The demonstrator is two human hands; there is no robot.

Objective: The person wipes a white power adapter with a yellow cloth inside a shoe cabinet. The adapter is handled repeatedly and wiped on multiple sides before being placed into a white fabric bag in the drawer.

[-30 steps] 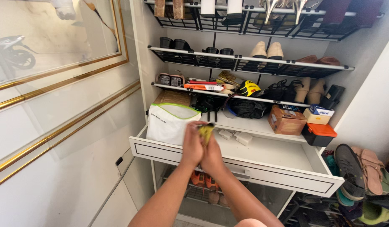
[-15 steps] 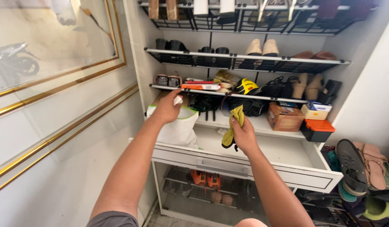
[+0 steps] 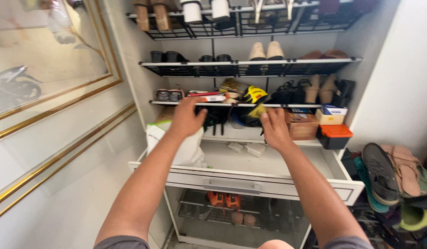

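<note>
White bag in open drawer, small boxes

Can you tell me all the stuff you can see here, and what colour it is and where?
Rack: one, black wire shelves, in the white closet.
Shoes: many pairs, beige, brown and black, on the shelves.
Cardboard box: one, brown, behind the drawer.
Bin: one, black with orange lid, right of the box.
Bag: one, white, at the drawer's left end.
Drawer: one, white, pulled open.
Sandals: several, grey, tan and green, piled at right.
Cloth: one, yellow, at the right hand's fingers.
Left hand: reaching to the lower shelf.
Right hand: holding the cloth.
</note>
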